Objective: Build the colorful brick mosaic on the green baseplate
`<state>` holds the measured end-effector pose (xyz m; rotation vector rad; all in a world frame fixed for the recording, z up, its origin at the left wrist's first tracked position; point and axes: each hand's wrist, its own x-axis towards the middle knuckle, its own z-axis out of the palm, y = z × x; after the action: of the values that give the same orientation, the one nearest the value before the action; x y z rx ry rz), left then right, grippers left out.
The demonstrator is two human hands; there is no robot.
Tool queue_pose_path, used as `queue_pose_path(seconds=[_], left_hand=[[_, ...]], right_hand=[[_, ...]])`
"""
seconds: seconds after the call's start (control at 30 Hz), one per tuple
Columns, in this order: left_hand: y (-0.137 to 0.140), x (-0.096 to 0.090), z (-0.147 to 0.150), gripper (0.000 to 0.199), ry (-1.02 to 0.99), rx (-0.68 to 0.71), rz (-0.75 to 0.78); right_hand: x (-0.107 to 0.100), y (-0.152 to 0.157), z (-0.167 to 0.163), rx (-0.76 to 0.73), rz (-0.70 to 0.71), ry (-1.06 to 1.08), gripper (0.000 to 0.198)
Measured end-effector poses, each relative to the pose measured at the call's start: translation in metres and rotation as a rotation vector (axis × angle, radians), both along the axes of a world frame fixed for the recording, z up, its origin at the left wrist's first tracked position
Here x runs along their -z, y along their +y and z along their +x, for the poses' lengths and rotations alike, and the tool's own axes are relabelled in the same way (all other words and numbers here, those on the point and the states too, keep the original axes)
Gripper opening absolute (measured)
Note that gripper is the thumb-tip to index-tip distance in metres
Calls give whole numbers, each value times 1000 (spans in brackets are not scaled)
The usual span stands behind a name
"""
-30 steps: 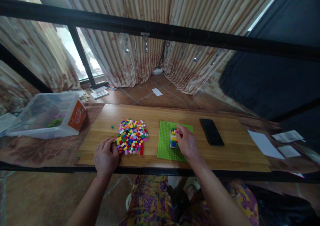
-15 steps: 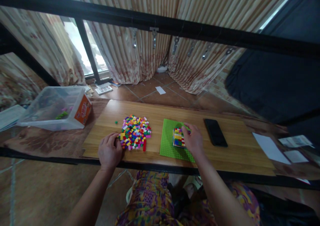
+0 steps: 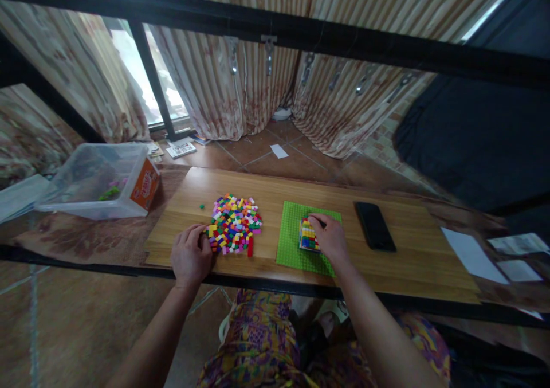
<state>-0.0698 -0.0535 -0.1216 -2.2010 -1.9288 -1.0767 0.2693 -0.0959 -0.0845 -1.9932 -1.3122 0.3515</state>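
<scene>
On the green studded baseplate (image 3: pixel 287 250) stands a small block built from multicoloured toy bricks (image 3: pixel 307 236). My right hand (image 3: pixel 332 238) is over its right side, thumb and fingers pinched together at its top. Those fingers cover part of the block, so anything small between them is hidden. To the left lies a heap of loose toy bricks (image 3: pixel 235 224) in many colours. Against its left edge rests my left hand (image 3: pixel 191 256), fingers curled in beside a yellow brick (image 3: pixel 212 230). Whatever its fingertips hold cannot be made out.
A black phone (image 3: pixel 374 226) lies right of the baseplate on the wooden board (image 3: pixel 262 267). One green brick (image 3: pixel 201 206) sits apart from the heap. A clear plastic box (image 3: pixel 98 204) stands at the left, papers (image 3: pixel 472 255) at the right. A dark bar (image 3: pixel 283 24) crosses above.
My right hand has shifted slightly down and left over the brick block, its fingers closing at the top. The left hand stays by the heap. The view has tilted a little.
</scene>
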Motion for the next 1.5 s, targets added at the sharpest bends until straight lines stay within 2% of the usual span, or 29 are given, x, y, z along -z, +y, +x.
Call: queue_pose_path(seconds=[0.23,0.4,0.57,0.73,0.93,1.1,1.2,1.27,1.37,1.5], left_hand=[[0,-1,0,25,0,-5,3],[1,-2,0,25,9,0,17],[2,-1,-1,24,1,17,29],[2,-1,0,24,-10,7,17],[-1,-2,1,25,-28,14,-6],[-2,-2,1,26,-47,8,-25],[-3,-3,2,26,-54,7,-40],[-3,-3,2,26,-61,8,-48],[-3,-2,1,26,-65,5,-47],[-3,-1,1,26,-61,10,-61]], right_hand=[[-2,-1,-1,-18,32,85,31],[-12,0,6,42,48,184,42],[-21,7,8,-31,45,9,41],[-10,6,-4,-94,-52,-226,34],[3,4,-1,-153,-40,-258,37],[-6,3,-2,-156,4,-318,39],[-18,-5,-24,-121,105,-411,37],[-23,-12,-50,-213,129,-394,35],[-21,-23,-99,-357,35,-273,34],[-11,-30,-149,-320,-174,-209,45]])
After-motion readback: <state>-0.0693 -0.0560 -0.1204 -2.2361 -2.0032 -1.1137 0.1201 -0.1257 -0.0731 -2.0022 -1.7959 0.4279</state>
